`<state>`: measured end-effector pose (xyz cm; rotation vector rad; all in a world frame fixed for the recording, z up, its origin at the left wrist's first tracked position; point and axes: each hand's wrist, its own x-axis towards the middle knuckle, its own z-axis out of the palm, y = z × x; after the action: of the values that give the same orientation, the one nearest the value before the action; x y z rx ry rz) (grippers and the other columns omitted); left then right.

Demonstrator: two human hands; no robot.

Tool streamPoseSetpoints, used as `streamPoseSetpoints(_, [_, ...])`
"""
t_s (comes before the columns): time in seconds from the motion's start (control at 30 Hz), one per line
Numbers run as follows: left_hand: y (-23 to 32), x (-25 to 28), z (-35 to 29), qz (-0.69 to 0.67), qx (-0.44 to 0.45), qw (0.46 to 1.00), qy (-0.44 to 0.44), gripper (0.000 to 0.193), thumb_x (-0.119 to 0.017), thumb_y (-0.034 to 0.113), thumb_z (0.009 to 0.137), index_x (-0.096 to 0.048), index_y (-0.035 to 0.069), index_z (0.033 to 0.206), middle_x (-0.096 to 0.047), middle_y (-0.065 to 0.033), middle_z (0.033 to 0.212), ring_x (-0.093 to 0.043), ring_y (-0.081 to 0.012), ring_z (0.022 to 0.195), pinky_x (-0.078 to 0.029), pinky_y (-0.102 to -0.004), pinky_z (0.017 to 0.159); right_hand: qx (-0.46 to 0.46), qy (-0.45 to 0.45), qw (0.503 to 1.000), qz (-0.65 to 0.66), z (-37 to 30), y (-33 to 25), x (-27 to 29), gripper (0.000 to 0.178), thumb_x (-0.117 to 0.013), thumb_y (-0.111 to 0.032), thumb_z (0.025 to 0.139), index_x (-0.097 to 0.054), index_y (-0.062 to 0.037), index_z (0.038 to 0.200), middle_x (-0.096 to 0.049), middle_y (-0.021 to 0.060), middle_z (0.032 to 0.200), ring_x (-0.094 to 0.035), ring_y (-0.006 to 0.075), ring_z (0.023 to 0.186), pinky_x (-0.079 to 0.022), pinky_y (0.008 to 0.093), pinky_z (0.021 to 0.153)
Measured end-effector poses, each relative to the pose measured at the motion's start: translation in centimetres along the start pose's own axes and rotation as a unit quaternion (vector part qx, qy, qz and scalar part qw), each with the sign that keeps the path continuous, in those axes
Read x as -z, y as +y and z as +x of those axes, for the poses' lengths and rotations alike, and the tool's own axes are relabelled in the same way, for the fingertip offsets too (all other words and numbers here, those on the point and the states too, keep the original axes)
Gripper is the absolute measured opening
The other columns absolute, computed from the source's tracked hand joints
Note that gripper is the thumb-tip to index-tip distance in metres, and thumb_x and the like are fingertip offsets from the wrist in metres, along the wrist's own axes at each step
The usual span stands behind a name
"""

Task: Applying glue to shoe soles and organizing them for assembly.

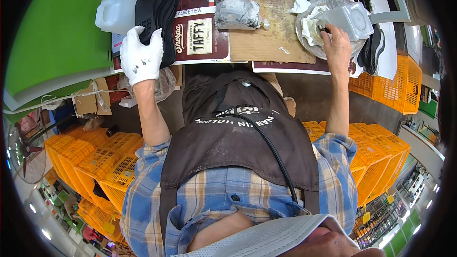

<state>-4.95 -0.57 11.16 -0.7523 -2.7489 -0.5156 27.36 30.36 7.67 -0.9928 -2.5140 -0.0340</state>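
My left hand [141, 58], in a smudged white glove, is at the near left edge of a stack of black shoe soles [157, 12]. Its thumb and fingers are spread, with black sole showing between them; nothing is seen lifted. My bare right hand [337, 46] reaches over a round clear dish [304, 35] lined with crumpled white material [312, 24]. Its fingers are closed around a small dark item, mostly hidden by them. Beyond that hand, a translucent plastic container [350, 19] lies tilted over the dish.
A white jug [115, 8] stands left of the stack. Stained cardboard [271, 14] covers the middle of the table, with a whitish wrapped block [237, 13] at its left edge. Black soles [372, 50] lie at the right. Orange crates [388, 83] stand around me below table height.
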Motion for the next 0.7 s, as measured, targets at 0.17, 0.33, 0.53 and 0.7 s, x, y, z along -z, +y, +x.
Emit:
streamPoseSetpoints(0.17, [-0.9, -0.5, 0.0, -0.02, -0.03, 0.997, 0.062, 0.043, -0.071, 0.039, 0.078, -0.065, 0.008, 0.108, -0.066, -0.0146, 0.107, -0.061, -0.0326, 0.104, -0.046, -0.0422, 0.092, -0.051, -0.004, 0.996, 0.068, -0.1, 0.2, 0.1, 0.026, -0.069, -0.011, 0.081, -0.067, -0.0057, 0.106, -0.063, 0.0138, 0.085, -0.061, 0.0326, 0.084, -0.048, 0.0419, 0.075])
streamPoseSetpoints(0.33, [-0.7, 0.1, 0.6, -0.015, 0.0, 0.999, -0.034, 0.047, -0.07, 0.044, 0.08, -0.066, 0.006, 0.107, -0.068, -0.0176, 0.106, -0.063, -0.0355, 0.1, -0.048, -0.0407, 0.089, -0.051, -0.019, 0.996, 0.067, -0.3, 0.4, -0.3, 0.023, -0.068, -0.013, 0.083, -0.068, -0.0052, 0.105, -0.064, 0.0151, 0.088, -0.062, 0.0334, 0.086, -0.048, 0.0413, 0.077])
streamPoseSetpoints(0.53, [-0.4, -0.3, 3.1, 0.021, 0.02, 0.998, -0.059, 0.051, -0.07, 0.053, 0.074, -0.066, 0.006, 0.094, -0.069, -0.0188, 0.093, -0.065, -0.0374, 0.089, -0.051, -0.0417, 0.081, -0.019, -0.007, 0.997, 0.08, 0.0, -0.1, -0.3, 0.022, -0.069, -0.016, 0.084, -0.068, -0.0053, 0.104, -0.066, 0.0159, 0.091, -0.063, 0.0325, 0.081, -0.049, 0.0391, 0.074])
streamPoseSetpoints(0.7, [-1.0, -0.2, 3.0, -0.015, -0.038, 0.998, 0.047, 0.045, -0.072, 0.041, 0.073, -0.064, 0.01, 0.104, -0.064, -0.0174, 0.103, -0.062, -0.0371, 0.096, -0.05, -0.0425, 0.086, -0.082, -0.03, 0.993, 0.08, -0.1, -0.2, -0.2, 0.022, -0.067, -0.014, 0.085, -0.067, -0.0046, 0.105, -0.066, 0.0158, 0.093, -0.064, 0.032, 0.082, -0.049, 0.0389, 0.074])
